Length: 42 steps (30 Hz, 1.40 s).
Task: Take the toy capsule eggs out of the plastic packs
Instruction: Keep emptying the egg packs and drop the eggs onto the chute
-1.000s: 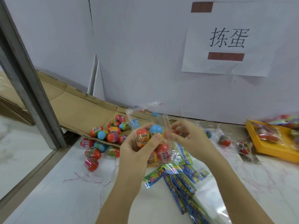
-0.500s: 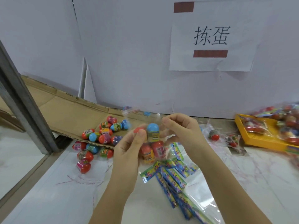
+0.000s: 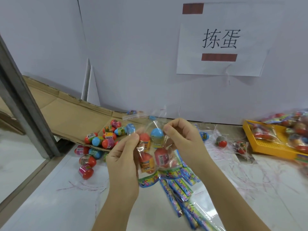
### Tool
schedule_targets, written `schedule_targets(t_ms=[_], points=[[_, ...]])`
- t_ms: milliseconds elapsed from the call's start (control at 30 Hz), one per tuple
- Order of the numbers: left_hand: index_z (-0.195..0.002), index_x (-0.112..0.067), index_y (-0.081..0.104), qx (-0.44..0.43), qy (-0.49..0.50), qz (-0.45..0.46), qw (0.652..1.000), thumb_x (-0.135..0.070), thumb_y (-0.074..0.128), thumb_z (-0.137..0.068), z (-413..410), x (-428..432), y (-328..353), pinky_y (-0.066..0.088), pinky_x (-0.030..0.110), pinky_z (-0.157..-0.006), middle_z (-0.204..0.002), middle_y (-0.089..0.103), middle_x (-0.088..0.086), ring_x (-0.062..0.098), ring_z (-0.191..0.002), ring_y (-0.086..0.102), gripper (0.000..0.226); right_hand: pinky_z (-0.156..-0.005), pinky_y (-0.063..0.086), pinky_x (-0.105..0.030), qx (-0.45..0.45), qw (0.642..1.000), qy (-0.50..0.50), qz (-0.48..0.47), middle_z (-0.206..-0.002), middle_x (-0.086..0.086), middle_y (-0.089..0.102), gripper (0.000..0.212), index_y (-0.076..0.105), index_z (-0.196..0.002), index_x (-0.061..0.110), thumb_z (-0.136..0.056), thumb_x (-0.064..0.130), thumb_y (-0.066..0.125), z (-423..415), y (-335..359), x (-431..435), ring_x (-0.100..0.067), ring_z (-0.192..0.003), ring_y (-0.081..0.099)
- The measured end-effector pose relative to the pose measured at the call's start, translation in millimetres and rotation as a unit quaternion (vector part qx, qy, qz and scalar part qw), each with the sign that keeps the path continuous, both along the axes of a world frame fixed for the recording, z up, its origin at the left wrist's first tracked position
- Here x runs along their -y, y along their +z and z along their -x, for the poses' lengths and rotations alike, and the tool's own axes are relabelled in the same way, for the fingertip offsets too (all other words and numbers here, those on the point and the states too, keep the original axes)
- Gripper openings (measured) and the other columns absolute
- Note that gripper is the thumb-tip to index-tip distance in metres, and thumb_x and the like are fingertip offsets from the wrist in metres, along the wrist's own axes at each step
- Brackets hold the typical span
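I hold a clear plastic pack (image 3: pixel 166 144) upright in front of me, with several capsule eggs inside, red ones and a blue one (image 3: pixel 156 133). My left hand (image 3: pixel 123 157) pinches the pack's left top edge. My right hand (image 3: pixel 185 139) pinches the right top edge, so the mouth is spread between them. A pile of loose capsule eggs (image 3: pixel 106 139) lies to the left, half on the cardboard and half on the white floor.
A flattened cardboard sheet (image 3: pixel 70 117) lies at the left by a grey metal post (image 3: pixel 25 105). Empty packs with blue-green header cards (image 3: pixel 180 189) lie under my hands. A yellow tray (image 3: pixel 266 147) of full packs stands at the right. Two single eggs (image 3: pixel 221 141) lie between.
My hands have moved apart at the pack's top, my left shifting from cupping the eggs to pinching the edge. The view has drifted a little to the right.
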<state>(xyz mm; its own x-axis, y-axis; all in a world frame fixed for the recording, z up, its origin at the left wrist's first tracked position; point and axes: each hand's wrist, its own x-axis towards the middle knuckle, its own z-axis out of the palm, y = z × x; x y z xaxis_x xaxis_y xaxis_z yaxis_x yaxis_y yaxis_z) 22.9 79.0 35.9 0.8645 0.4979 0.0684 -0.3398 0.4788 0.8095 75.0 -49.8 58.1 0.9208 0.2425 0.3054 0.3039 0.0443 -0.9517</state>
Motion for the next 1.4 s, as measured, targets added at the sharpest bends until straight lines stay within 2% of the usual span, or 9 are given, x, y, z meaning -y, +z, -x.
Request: schedule_targets(t_ms=[333,467,633,767,867,1033,1167,1267,1400], points=[[-0.083,-0.034,0.08,0.01,0.072,-0.051,0.996,-0.049,0.07,-0.063,-1.0,-3.6,-5.9,0.058,0.022,-0.066,-0.089,0.077,-0.003,0.014,-0.088,0.073,0.027,-0.047,0.046,-0.021,-0.013,0.999,-0.017,0.026,-0.061,0.01,0.062,0.015,0.058,-0.08,0.021,-0.094,0.016,0.058,4.6,-1.3,-2.3,-0.007,-0.051,0.059],[-0.098,-0.038,0.076,0.013,0.096,-0.072,0.993,-0.043,0.065,-0.074,-0.6,-0.5,-7.4,0.058,0.034,-0.081,-0.105,0.075,-0.004,0.016,-0.105,0.069,0.028,-0.055,0.047,-0.023,-0.032,0.999,-0.022,0.026,-0.064,0.009,0.064,0.015,0.06,-0.08,0.021,-0.094,0.018,0.058,5.0,-1.6,-4.1,-0.013,-0.057,0.062],[-0.1,-0.037,0.075,0.017,0.135,-0.114,0.984,-0.035,0.064,-0.08,-0.1,1.2,-8.5,0.059,0.034,-0.078,-0.105,0.074,-0.013,0.009,-0.101,0.07,0.023,-0.057,0.046,-0.021,-0.051,0.996,-0.047,0.05,-0.068,0.01,0.064,0.008,0.06,-0.084,0.02,-0.092,0.019,0.06,6.1,-3.8,-7.7,-0.009,-0.061,0.06],[-0.105,-0.037,0.072,0.025,0.141,-0.195,0.97,-0.029,0.063,-0.087,0.1,3.6,-12.0,0.059,0.026,-0.08,-0.106,0.074,-0.015,0.01,-0.103,0.069,0.022,-0.077,0.043,-0.011,0.216,0.945,-0.207,0.132,-0.093,0.014,0.059,0.016,0.061,-0.093,0.026,-0.087,0.012,0.066,13.0,0.7,-10.6,0.001,-0.083,0.056],[-0.114,-0.032,0.068,0.038,0.104,-0.241,0.964,-0.025,0.063,-0.089,1.3,7.3,-12.9,0.055,0.022,-0.086,-0.109,0.072,-0.018,0.005,-0.106,0.067,0.026,-0.081,0.049,-0.026,0.396,0.88,-0.171,0.198,-0.095,0.005,0.065,0.015,0.072,-0.097,0.015,-0.089,0.021,0.061,17.0,5.2,-9.7,-0.013,-0.088,0.06],[-0.116,-0.04,0.059,0.077,0.11,-0.36,0.923,-0.029,0.057,-0.09,6.8,14.0,-14.3,0.052,0.011,-0.062,-0.08,0.068,-0.032,-0.002,-0.072,0.063,0.029,-0.073,0.05,-0.042,0.449,0.837,-0.172,0.26,-0.095,0.001,0.072,0.019,0.076,-0.098,0.012,-0.091,0.021,0.06,15.9,4.1,-9.8,-0.022,-0.084,0.065],[-0.127,-0.021,0.055,0.106,0.148,-0.457,0.871,-0.021,0.058,-0.093,6.7,12.6,-15.2,0.045,0.024,-0.047,-0.064,0.065,-0.004,0.016,-0.055,0.051,0.034,-0.072,0.045,-0.032,0.498,0.789,-0.212,0.289,-0.087,0.006,0.073,0.016,0.077,-0.091,0.015,-0.091,0.022,0.063,12.3,4.2,-4.3,-0.02,-0.076,0.066],[-0.128,-0.009,0.051,0.114,0.151,-0.514,0.837,-0.026,0.052,-0.092,6.4,9.4,-15.2,0.042,0.022,-0.045,-0.061,0.065,0.006,0.016,-0.054,0.048,0.039,-0.069,0.045,-0.035,0.53,0.759,-0.239,0.293,-0.078,0.008,0.072,0.015,0.076,-0.082,0.016,-0.091,0.02,0.065,10.7,5.1,-1.7,-0.018,-0.069,0.065],[-0.127,-0.004,0.056,0.116,0.124,-0.516,0.84,-0.024,0.05,-0.092,5.8,9.4,-18.1,0.035,0.011,-0.048,-0.058,0.06,0.005,0.004,-0.054,0.04,0.041,-0.068,0.045,-0.036,0.536,0.748,-0.268,0.284,-0.067,0.007,0.067,0.021,0.073,-0.071,0.015,-0.09,0.016,0.063,10.0,4.6,-2.5,-0.018,-0.064,0.063]])
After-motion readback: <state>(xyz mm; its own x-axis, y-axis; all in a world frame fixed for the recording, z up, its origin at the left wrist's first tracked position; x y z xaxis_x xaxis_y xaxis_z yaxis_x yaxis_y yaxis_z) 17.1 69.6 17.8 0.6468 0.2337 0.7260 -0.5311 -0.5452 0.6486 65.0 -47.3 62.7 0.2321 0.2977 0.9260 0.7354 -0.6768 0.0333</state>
